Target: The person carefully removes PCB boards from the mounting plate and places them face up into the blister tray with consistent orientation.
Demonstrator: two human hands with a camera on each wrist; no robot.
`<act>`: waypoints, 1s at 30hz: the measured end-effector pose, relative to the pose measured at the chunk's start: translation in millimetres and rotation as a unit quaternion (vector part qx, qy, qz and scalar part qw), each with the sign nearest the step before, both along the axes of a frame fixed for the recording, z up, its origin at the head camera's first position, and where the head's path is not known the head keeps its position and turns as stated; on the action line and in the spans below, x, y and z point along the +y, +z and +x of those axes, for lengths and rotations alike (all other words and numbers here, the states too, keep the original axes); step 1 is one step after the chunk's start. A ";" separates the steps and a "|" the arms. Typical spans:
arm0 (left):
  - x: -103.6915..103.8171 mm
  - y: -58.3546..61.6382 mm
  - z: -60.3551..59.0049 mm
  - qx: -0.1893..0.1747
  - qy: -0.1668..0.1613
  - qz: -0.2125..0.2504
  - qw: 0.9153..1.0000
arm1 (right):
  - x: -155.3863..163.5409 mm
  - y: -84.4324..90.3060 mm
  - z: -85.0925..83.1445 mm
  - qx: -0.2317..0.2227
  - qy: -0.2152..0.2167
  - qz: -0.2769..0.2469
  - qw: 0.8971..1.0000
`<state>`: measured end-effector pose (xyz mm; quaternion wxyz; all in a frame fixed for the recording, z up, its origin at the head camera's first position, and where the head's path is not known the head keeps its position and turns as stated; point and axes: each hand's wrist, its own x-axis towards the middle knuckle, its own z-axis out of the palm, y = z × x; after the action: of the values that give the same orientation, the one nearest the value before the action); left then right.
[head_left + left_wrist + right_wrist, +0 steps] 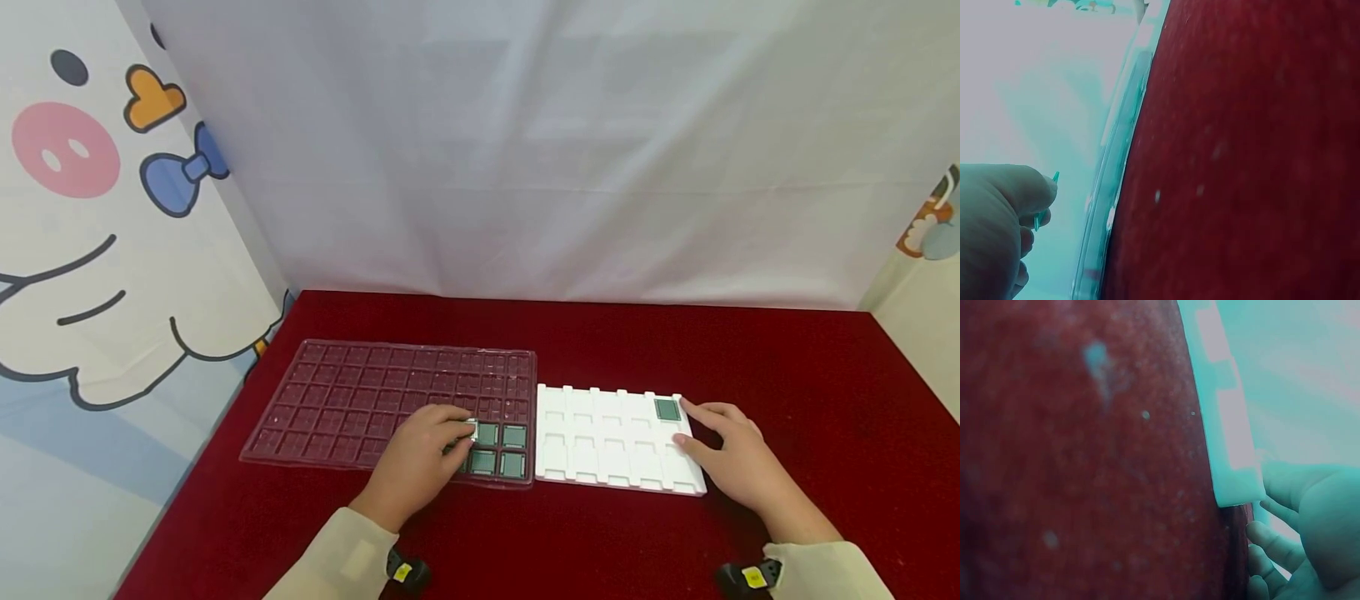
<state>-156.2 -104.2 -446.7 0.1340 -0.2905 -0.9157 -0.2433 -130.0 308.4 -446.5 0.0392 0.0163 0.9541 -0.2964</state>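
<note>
**Lifting a thin green tile out of the clear tray**

The red table (pixel 787 375) carries everything, and both trays sit toward its near edge. On my left lies the clear tray (pixel 360 392), a wide sheet of thin moulded plastic with many small square pockets; I judge it light and floppy, apt to flex or slide if I push on it. Its right edge touches the white tray (pixel 600 467), which looks like stiffer foam or card, with raised tabs between its slots.

My right hand (pixel 738 458) lies relaxed with fingers spread against the white tray's right edge, holding nothing, steadying that end. One green tile (pixel 667 409) already sits in the slot at the white tray's far right corner.

My left hand (pixel 420 458) is over the clear tray's near right corner, with thumb and fingertips pinching a small square tile (pixel 471 429) by its edges. In the left wrist view only a thin sliver of the piece shows between the fingers. Four more green tiles (pixel 499 448) remain in the pockets just beside it.

The tile looks flat, rigid, very light and smooth-faced, probably like a small glass or display panel, so I would treat it as brittle and slippery. Two opposite edges seem the best place to hold it, lightly and kept level, staying off the face.
</note>
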 end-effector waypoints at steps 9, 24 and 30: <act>-8.6 0.7 -1.6 -0.010 0.009 -0.016 1.000 | 0.0 -0.5 -0.1 -0.001 -0.001 -0.001 1.000; -20.0 -0.4 -4.4 -0.017 0.022 -0.016 0.999 | -0.4 0.8 0.6 -0.004 -0.001 -0.003 1.000; -24.9 -0.9 -6.5 -0.022 0.028 -0.021 0.999 | -0.7 1.3 0.8 -0.005 -0.003 -0.005 1.000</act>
<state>-162.7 -129.1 -447.7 0.1144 -0.2624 -0.9310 -0.2266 -129.2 307.8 -445.2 0.0434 0.0201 0.9524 -0.3012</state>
